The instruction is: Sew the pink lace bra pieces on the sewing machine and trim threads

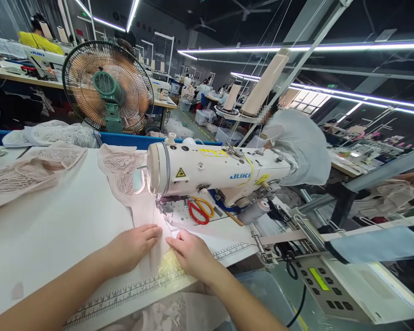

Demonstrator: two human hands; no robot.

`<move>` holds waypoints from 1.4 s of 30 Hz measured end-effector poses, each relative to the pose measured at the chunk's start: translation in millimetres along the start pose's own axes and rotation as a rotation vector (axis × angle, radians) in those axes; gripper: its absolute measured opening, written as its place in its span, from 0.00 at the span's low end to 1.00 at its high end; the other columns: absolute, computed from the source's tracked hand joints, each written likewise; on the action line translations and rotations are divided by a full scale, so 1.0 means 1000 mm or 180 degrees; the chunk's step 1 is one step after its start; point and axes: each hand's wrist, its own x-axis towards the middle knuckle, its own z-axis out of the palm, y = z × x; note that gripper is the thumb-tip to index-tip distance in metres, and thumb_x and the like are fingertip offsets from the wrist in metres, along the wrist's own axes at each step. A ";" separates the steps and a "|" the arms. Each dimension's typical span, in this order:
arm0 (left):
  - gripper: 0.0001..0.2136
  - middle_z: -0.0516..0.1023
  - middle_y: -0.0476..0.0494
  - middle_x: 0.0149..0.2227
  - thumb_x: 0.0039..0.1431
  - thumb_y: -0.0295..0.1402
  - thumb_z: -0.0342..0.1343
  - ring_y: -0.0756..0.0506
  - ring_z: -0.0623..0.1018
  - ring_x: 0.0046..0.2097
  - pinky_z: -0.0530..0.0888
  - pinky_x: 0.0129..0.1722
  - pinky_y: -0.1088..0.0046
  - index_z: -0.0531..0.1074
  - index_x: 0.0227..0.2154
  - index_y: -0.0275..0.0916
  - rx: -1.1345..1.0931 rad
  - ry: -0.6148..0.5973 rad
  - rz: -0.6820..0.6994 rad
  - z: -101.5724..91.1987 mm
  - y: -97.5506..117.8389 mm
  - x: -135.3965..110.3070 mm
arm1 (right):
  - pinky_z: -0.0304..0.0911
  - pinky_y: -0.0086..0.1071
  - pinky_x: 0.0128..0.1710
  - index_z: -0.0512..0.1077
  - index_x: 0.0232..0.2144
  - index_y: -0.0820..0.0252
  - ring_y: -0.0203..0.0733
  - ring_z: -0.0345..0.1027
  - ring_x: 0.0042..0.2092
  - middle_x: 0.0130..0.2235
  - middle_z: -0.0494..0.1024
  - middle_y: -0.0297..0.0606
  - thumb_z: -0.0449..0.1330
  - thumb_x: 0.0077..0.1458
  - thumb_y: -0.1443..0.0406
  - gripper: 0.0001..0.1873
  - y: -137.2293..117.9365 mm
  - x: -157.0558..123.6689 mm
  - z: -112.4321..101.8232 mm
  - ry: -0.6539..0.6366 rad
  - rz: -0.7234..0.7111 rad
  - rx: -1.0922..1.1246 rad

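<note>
A pale pink fabric piece with lace panels point(122, 181) lies on the white table and runs under the head of a JUKI sewing machine point(196, 168). My left hand point(138, 243) is on the plain strip of this fabric, fingers together and bent onto it. Close by on the right, my right hand point(191, 250) pinches the fabric's edge between thumb and fingers, in front of the lit needle area. The needle itself is mostly hidden. Red and orange-handled scissors point(200, 210) rest on the machine bed, beside a grey thread spool point(254, 211).
More lace pieces point(34, 168) lie at the left of the table. A measuring tape point(124, 294) runs along the front edge. A large fan point(108, 87) stands behind. At right are a metal tape feeder point(307, 230) and a control box point(348, 285). Other people sit farther back.
</note>
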 end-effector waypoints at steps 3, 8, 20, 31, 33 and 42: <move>0.16 0.72 0.35 0.53 0.60 0.28 0.46 0.37 0.71 0.55 0.71 0.51 0.57 0.69 0.49 0.32 -0.0106 -0.0028 -0.0220 0.001 0.005 0.003 | 0.45 0.28 0.24 0.72 0.47 0.55 0.35 0.55 0.28 0.30 0.65 0.35 0.52 0.57 0.68 0.16 -0.001 0.004 0.001 0.0007 -0.0018 -0.0034; 0.18 0.72 0.36 0.51 0.54 0.34 0.56 0.32 0.70 0.53 0.71 0.46 0.50 0.69 0.49 0.38 -0.0084 -0.0151 -0.0376 -0.007 0.006 0.005 | 0.43 0.28 0.23 0.71 0.50 0.54 0.36 0.55 0.27 0.30 0.66 0.36 0.52 0.58 0.67 0.18 0.000 0.007 0.003 0.0006 -0.0052 -0.0080; 0.21 0.70 0.36 0.56 0.60 0.25 0.44 0.38 0.68 0.57 0.66 0.56 0.54 0.63 0.56 0.36 -0.0135 0.0191 -0.0148 0.015 0.008 -0.003 | 0.44 0.29 0.24 0.70 0.51 0.54 0.37 0.57 0.29 0.31 0.67 0.37 0.52 0.59 0.66 0.18 0.001 0.007 -0.004 -0.0161 -0.0098 -0.0160; 0.19 0.70 0.38 0.56 0.60 0.29 0.48 0.37 0.68 0.57 0.66 0.55 0.51 0.65 0.54 0.39 0.0034 0.0116 -0.0123 0.015 -0.008 -0.003 | 0.48 0.30 0.25 0.66 0.56 0.53 0.40 0.62 0.31 0.33 0.72 0.40 0.51 0.60 0.65 0.22 -0.001 0.021 -0.011 -0.0460 0.0022 -0.0374; 0.18 0.69 0.38 0.57 0.61 0.29 0.47 0.37 0.68 0.57 0.65 0.55 0.50 0.65 0.54 0.39 0.0077 0.0093 -0.0127 0.014 -0.013 -0.003 | 0.50 0.30 0.26 0.65 0.57 0.52 0.42 0.65 0.34 0.36 0.73 0.42 0.50 0.60 0.64 0.22 -0.002 0.026 -0.014 -0.0494 0.0033 -0.0393; 0.17 0.70 0.37 0.57 0.64 0.30 0.43 0.36 0.69 0.56 0.66 0.53 0.48 0.66 0.54 0.39 0.0104 0.0104 -0.0142 0.017 -0.032 0.000 | 0.53 0.31 0.25 0.63 0.58 0.53 0.43 0.69 0.34 0.35 0.77 0.41 0.49 0.61 0.64 0.23 -0.010 0.040 -0.026 -0.0717 0.0245 -0.0410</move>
